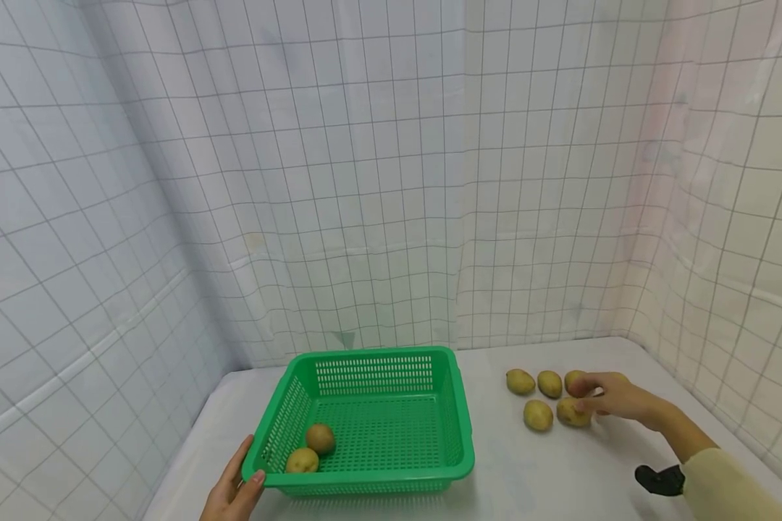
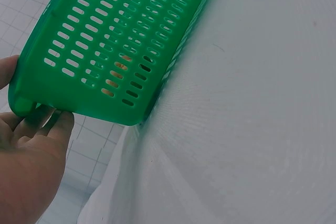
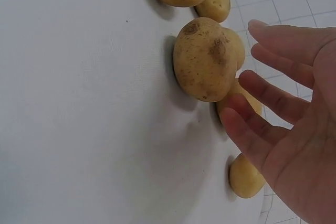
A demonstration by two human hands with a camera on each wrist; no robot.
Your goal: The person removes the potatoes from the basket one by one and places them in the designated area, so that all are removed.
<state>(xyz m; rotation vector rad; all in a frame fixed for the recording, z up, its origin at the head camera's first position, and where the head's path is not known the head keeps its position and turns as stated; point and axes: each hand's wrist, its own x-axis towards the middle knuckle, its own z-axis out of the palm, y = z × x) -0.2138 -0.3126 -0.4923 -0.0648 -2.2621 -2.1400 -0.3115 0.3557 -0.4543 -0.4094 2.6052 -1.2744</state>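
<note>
In the head view my left hand (image 1: pixel 231 493) holds the near left corner of a green plastic basket (image 1: pixel 365 478), thumb over the rim. The left wrist view shows fingers (image 2: pixel 64 124) beneath the rim. Inside the basket's left side are a yellow potato (image 1: pixel 303 460) and a browner round one (image 1: pixel 320 438). On the right, my right hand (image 1: pixel 615 396) hovers around several potatoes on the white cloth. Its fingers are spread and slightly bent beside a potato with dark blotches (image 3: pixel 205 60); a gap shows between them in the right wrist view.
Another potato (image 1: pixel 538 415) lies just left of the blotched one, with more in a row behind, including one at the far left (image 1: pixel 520 381). White gridded curtains (image 1: pixel 391 181) enclose the table's back and sides. A black object (image 1: pixel 659 480) shows by the right sleeve.
</note>
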